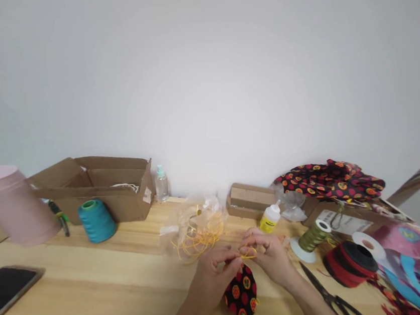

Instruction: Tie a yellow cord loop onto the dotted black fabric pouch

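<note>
A small pouch of black cloth with red and yellow flower prints hangs below my fingers, above the wooden table. My left hand pinches its top edge, where a yellow cord is drawn. My right hand is closed on the yellow cord, which makes a small loop between both hands. The fingertips partly hide where cord and cloth meet. Behind the hands, a tangle of yellow cord lies with a clear plastic bag.
Black scissors lie right of my right forearm, near a green thread spool and a red-and-black cord roll. A glue bottle stands behind. Leftward are a teal thread cone, cardboard box, pink bin and phone.
</note>
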{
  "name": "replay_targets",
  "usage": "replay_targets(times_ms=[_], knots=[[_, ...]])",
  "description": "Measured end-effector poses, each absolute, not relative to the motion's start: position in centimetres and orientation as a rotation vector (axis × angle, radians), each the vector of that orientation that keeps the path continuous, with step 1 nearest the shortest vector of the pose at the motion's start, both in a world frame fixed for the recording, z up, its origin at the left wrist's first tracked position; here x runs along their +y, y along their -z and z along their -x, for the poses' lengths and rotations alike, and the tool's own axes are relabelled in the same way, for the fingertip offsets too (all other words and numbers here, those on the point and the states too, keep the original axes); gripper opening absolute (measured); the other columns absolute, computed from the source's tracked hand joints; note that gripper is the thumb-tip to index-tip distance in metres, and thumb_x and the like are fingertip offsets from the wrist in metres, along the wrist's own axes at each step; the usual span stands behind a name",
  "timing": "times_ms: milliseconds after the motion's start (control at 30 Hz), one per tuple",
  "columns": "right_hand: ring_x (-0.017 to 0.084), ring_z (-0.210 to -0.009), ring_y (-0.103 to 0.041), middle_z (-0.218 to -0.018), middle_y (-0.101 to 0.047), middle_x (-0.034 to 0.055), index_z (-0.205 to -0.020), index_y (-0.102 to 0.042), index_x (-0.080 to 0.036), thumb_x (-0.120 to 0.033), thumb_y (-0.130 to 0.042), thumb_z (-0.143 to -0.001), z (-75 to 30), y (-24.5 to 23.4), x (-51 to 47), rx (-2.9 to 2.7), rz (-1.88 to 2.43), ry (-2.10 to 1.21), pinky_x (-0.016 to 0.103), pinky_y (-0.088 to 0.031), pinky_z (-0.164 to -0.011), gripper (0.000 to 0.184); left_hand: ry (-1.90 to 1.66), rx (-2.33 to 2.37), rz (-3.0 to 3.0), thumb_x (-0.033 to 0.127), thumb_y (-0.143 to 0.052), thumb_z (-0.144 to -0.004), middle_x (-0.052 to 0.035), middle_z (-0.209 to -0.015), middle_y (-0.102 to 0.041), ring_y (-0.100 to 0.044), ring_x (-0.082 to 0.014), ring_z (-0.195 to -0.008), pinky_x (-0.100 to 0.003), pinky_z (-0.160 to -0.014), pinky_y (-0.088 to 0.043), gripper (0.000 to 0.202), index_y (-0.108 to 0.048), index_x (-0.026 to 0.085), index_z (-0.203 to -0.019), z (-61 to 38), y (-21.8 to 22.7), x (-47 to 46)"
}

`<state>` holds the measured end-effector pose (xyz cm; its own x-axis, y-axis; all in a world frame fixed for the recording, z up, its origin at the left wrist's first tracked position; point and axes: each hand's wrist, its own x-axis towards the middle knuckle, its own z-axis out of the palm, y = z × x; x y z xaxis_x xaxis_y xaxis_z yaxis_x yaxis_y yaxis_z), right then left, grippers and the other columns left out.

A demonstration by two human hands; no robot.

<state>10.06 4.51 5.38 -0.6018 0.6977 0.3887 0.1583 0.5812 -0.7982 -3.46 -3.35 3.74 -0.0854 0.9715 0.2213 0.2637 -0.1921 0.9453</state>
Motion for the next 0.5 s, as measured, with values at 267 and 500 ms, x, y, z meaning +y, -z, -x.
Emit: replay_targets(times_ms=[267, 500], knots=[[0.011, -0.053, -0.037, -0.053, -0.041, -0.0022, -0.05, -0.048, -0.016, -0.024, -0.054, -0.07, -9.6, -4.6, 3.0, -1.997, 0.904, -0.778, 0.022, -0.031, -0.05, 0.022, -1.396, 1.494, -1.613, 0.027, -0.047, -0.078, 0.0035, -0.067, -0.064, -0.057, -0.0112, -0.07, -0.026, -0.086, -0.037, 0.018, -0.065, 0.022, -0.074, 3.3, -3.5, -3.4], [0.007, -0.044, -0.028, -0.045, -0.034, -0.0065, -0.045, -0.042, -0.017, -0.041, -0.059, -0.06, -9.4, -5.3, 3.0, -1.704, 1.11, -1.442, 0.02, -0.023, -0.044, 0.034, -1.397, 1.629, -1.869, 0.024, -0.047, -0.078, 0.003, -0.069, -0.067, -0.06, -0.0117, -0.069, -0.032, -0.089, -0.039, 0.016, -0.063, 0.022, -0.077, 3.3, -3.2, -3.6]])
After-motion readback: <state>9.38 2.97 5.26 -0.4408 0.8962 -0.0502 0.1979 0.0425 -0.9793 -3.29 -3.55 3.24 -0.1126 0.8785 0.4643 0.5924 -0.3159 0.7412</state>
